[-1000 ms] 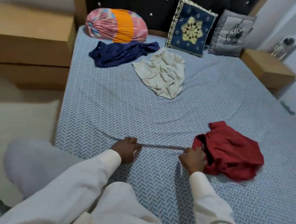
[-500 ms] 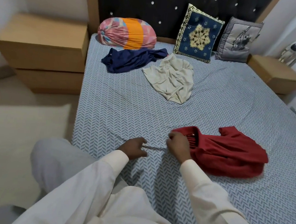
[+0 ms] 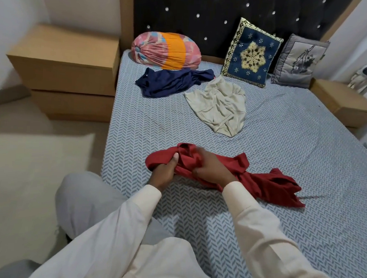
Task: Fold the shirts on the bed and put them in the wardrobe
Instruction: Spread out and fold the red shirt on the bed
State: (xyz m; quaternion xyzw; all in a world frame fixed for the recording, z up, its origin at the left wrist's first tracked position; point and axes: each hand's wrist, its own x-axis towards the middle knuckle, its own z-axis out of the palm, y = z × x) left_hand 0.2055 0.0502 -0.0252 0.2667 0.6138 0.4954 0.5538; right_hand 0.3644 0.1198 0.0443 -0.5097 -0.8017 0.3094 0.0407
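— Progress?
— Red shirt (image 3: 267, 185) is pulled nearer, toward the bed's (image 3: 279, 239) left edge. Left hand (image 3: 164, 171) now joins right hand (image 3: 210, 168), fingers curled round its bunched end. Folding can start.

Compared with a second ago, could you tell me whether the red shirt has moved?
Yes. The red shirt has shifted left: its bunched end now lies left of the cream shirt, formerly right of it.
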